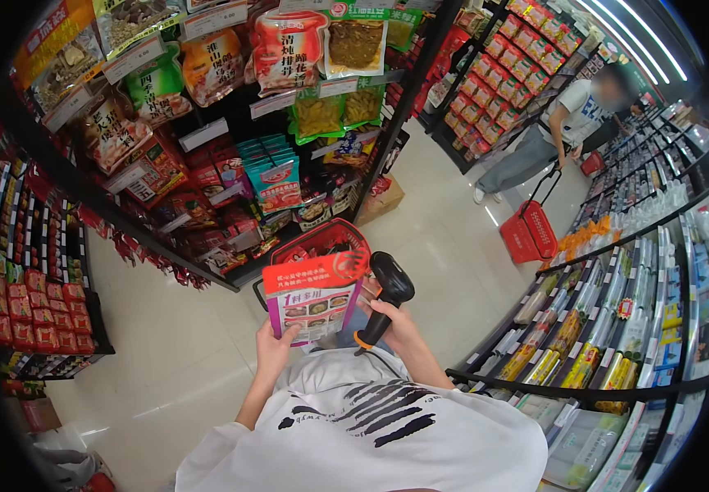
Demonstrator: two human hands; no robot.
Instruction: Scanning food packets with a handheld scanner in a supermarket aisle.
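Note:
A red, white and purple food packet (314, 298) is gripped at its lower left corner by my left hand (275, 344), its printed face turned up. My right hand (398, 326) is closed around the handle of a black and orange barcode scanner (385, 295), just right of the packet. Whether the right fingertips also touch the packet's edge cannot be told. Beyond the packet, a red shopping basket (354, 230) with packets in it stands by the shelf, partly hidden by the packet.
A shelf unit of hanging seasoning packets (286, 52) rises in front. A cardboard box (385, 200) sits at its foot. Shelves with rolls and bags (576, 344) curve along the right. Up the aisle a person (563, 123) holds the handle of a red wheeled basket (529, 230).

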